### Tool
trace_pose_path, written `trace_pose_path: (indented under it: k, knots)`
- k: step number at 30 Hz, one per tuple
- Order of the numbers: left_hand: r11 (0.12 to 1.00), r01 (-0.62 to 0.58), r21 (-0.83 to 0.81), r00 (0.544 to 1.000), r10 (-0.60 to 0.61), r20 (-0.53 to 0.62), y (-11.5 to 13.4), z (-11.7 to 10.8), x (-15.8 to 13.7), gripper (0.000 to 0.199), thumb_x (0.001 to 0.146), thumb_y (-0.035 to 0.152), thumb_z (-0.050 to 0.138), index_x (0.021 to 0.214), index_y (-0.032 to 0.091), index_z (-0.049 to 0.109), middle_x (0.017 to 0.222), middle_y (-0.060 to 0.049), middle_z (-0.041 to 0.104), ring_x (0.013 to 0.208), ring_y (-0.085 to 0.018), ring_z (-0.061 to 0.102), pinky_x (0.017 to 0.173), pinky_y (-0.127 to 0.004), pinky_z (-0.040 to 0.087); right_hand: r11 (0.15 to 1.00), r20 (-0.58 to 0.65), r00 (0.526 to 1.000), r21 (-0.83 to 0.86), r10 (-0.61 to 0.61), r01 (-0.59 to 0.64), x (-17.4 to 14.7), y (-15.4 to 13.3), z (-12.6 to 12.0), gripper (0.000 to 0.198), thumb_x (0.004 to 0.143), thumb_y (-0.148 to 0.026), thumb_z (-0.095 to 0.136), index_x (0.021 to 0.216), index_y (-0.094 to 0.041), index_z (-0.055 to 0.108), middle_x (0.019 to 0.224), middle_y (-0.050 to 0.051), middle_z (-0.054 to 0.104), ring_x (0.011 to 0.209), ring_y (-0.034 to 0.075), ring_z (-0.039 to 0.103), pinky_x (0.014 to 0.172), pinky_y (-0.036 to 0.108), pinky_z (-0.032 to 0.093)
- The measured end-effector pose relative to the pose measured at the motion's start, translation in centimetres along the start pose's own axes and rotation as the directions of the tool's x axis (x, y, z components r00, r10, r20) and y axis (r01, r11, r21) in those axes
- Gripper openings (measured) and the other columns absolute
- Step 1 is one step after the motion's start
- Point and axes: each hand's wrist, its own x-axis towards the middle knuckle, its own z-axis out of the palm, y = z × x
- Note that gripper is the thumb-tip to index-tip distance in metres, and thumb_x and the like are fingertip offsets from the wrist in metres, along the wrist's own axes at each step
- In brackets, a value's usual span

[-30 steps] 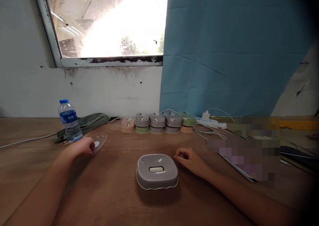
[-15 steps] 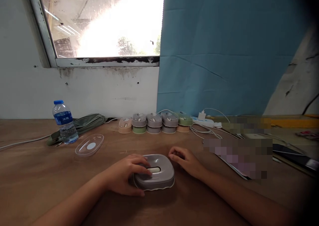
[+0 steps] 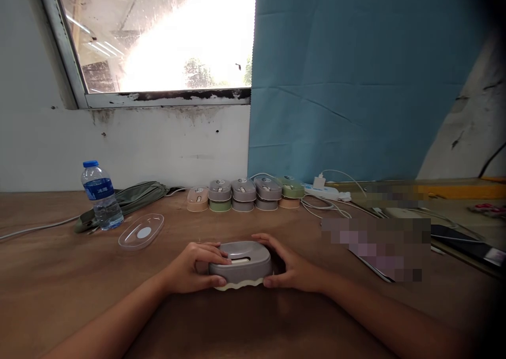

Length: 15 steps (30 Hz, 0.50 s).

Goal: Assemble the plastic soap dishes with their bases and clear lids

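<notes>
A grey oval box [image 3: 253, 269] with a glossy lid is between my two hands, low in the middle of the view. Its lid has a dark-edged slot with a pale strip in it, and a wavy cream edge shows along the bottom. My left hand [image 3: 193, 268] grips the box's left end, fingers over the top and thumb against the front. At the other end, my right hand [image 3: 290, 267] holds it with the thumb at the lower front corner and the fingers reaching round behind. The box's far side and underside are hidden.
A clear oval lid [image 3: 134, 238] lies to the left, near a water bottle [image 3: 103, 201] and a dark green bag [image 3: 144, 195]. Several small boxes [image 3: 244, 190] line the back of the table. Cables and a power strip [image 3: 322, 192] are at back right; a blurred flat object [image 3: 375, 248] lies right.
My right hand has moved in from beside the box and taken hold of its right end. The box has tipped, showing more of its front side and wavy edge. My left hand stays on it.
</notes>
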Motion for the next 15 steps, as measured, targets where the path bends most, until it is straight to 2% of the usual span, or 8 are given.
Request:
trace_pose_path:
  k: [5,8,11,13,15]
  knots:
    - [0.994,0.102,-0.026,0.994,-0.103,-0.042,-0.2,-0.1,0.0,0.03,0.074,0.036,0.06,0.096,0.016,0.066,0.09,-0.006,0.068,0.086,-0.019,0.061,0.085,-0.03,0.044,0.996,-0.009,1.0,-0.093,0.0,-0.001,-0.1,0.1,0.2,0.104,0.048,-0.039,0.079,0.133,-0.023,0.022,0.132,0.011,0.035,0.119,0.029,0.036,0.099,0.042,0.031]
    - [0.989,0.144,-0.025,0.986,-0.146,-0.081,-0.2,-1.1,-0.2,0.031,0.075,0.04,0.058,0.089,0.014,0.067,0.084,-0.005,0.068,0.079,-0.018,0.06,0.074,-0.027,0.046,0.994,-0.01,1.0,-0.107,-0.014,0.013,-0.1,0.0,0.3,0.107,0.051,-0.04,0.077,0.136,-0.02,0.014,0.131,0.013,0.037,0.121,0.029,0.035,0.101,0.043,0.029]
    - [0.981,0.19,0.027,0.966,-0.182,-0.181,-0.1,-3.6,-0.7,0.033,0.076,0.042,0.055,0.084,0.013,0.067,0.078,-0.005,0.066,0.071,-0.016,0.058,0.064,-0.024,0.045,0.993,-0.002,1.0,-0.121,-0.018,0.018,-0.1,0.0,0.2,0.099,0.056,-0.041,0.074,0.135,-0.02,0.018,0.126,0.012,0.043,0.12,0.028,0.037,0.101,0.043,0.028]
    - [0.954,0.282,0.099,0.912,-0.235,-0.335,-0.2,-6.1,-0.9,0.036,0.075,0.045,0.055,0.087,0.013,0.066,0.079,-0.004,0.065,0.072,-0.017,0.057,0.063,-0.024,0.044,0.992,0.004,1.0,-0.127,-0.013,0.014,-0.1,0.2,0.2,0.094,0.057,-0.042,0.074,0.133,-0.02,0.023,0.127,0.012,0.043,0.12,0.028,0.037,0.1,0.043,0.029]
    - [0.875,0.456,0.162,0.77,-0.297,-0.565,-0.9,-8.8,-0.9,0.044,0.071,0.05,0.056,0.097,0.015,0.064,0.083,-0.003,0.066,0.075,-0.018,0.058,0.064,-0.024,0.043,0.991,0.005,1.0,-0.132,-0.019,0.019,-0.2,0.3,0.2,0.092,0.057,-0.043,0.073,0.132,-0.02,0.027,0.13,0.012,0.04,0.121,0.028,0.036,0.101,0.042,0.029]
